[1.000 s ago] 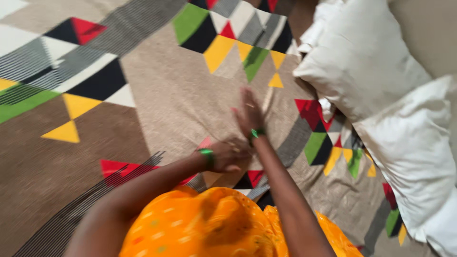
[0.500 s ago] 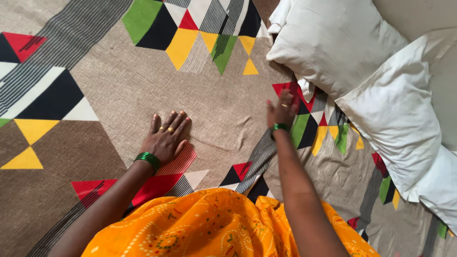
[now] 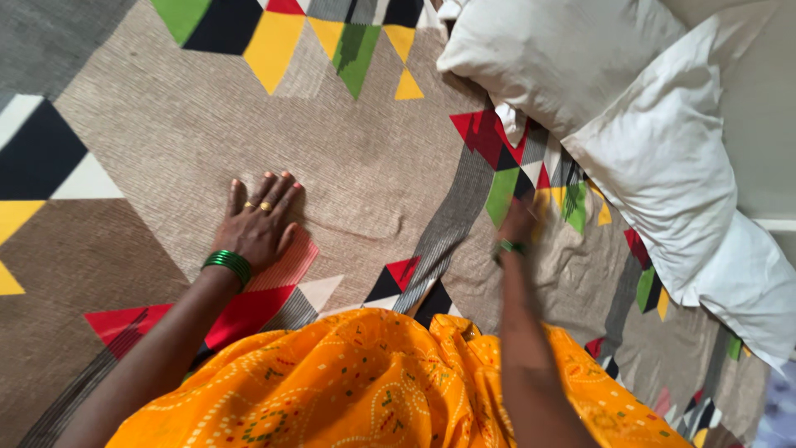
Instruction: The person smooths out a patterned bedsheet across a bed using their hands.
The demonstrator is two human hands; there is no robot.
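Observation:
My left hand lies flat, palm down and fingers spread, on a patterned bedsheet with beige ground and coloured triangles. It wears gold rings and green bangles at the wrist. My right hand is blurred, resting on the sheet over a green and yellow patch near two white pillows. Whether its fingers are spread or curled is unclear. A small crease in the sheet runs between the two hands.
Two white pillows lie at the upper right on the sheet. My orange patterned garment covers the bottom centre. A pale surface shows past the pillows at the far right.
My left hand moved from beside the right hand out to the left and flattened on the sheet. My right hand swept right toward the pillows, then drew back toward me.

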